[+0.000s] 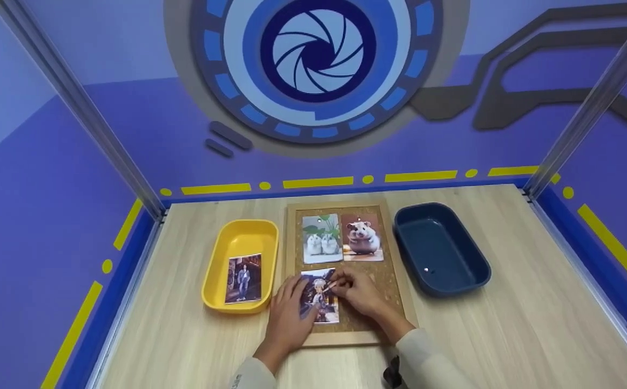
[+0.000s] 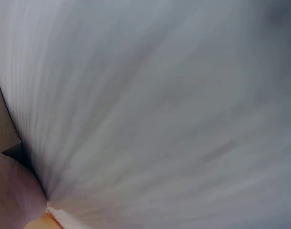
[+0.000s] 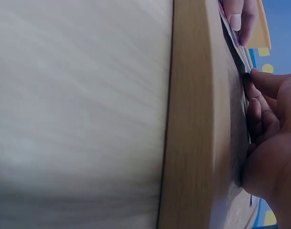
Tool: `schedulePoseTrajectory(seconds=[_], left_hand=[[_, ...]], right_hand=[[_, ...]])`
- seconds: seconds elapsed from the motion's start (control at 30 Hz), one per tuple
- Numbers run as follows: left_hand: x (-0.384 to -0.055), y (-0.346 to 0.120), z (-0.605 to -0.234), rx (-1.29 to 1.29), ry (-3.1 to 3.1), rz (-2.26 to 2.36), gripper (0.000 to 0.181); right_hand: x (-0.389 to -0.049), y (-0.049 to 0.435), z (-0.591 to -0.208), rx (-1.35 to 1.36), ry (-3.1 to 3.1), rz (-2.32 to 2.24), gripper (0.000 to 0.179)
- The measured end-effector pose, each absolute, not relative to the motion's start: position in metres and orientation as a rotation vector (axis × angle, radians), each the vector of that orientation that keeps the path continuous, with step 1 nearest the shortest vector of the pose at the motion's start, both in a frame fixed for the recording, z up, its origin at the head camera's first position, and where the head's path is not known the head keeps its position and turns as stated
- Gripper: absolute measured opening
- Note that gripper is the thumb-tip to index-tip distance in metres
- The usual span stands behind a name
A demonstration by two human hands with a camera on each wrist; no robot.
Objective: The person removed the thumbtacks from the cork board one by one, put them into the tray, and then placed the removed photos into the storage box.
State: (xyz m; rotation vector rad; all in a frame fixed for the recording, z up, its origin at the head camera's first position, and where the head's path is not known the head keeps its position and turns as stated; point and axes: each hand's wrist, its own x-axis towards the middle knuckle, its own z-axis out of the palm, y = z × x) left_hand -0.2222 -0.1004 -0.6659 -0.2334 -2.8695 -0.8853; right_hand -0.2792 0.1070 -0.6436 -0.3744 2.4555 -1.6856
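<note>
A photo card of a figure in a pale hat [image 1: 319, 297] lies on the lower left part of a wood-framed cork board [image 1: 364, 319]. My left hand [image 1: 289, 316] rests along its left side, fingers extended and thumb over its lower part. At the card's upper right edge, my right hand [image 1: 359, 292] pinches a small dark thing, apparently a pushpin [image 3: 246, 75], between thumb and forefinger; the fingertips mostly cover it. Two hamster photo cards, a green one [image 1: 322, 240] and a brown one [image 1: 363, 240], hang above, each with a small pin at its top.
Left of the board stands a yellow tray [image 1: 213, 270] holding another photo card [image 1: 244, 278]. A dark blue tray [image 1: 480, 259] with small bits inside stands at the right. Purple walls [image 1: 129, 135] enclose the wooden table [image 1: 534, 302]. Blurred pale cloth [image 2: 159, 119] fills most of the left wrist view.
</note>
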Motion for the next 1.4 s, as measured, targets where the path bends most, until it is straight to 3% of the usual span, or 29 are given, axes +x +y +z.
schedulePoseTrajectory(seconds=[0.9,1.2,1.4], left_hand=[[-0.22,-0.101,-0.665,-0.304,-2.858,-0.846,0.067],[-0.218,-0.097,-0.654,-0.466,-2.805,-0.525,0.07],[-0.209,-0.099,-0.633,-0.42,-2.626,-0.692,0.065]], right_hand=[[-0.281,0.103,-0.643,-0.328,2.497,-1.661,0.01],[-0.282,0.105,-0.643,-0.327,2.503,-1.637,0.01],[-0.281,0.106,-0.642,-0.334,2.517,-1.631,0.011]])
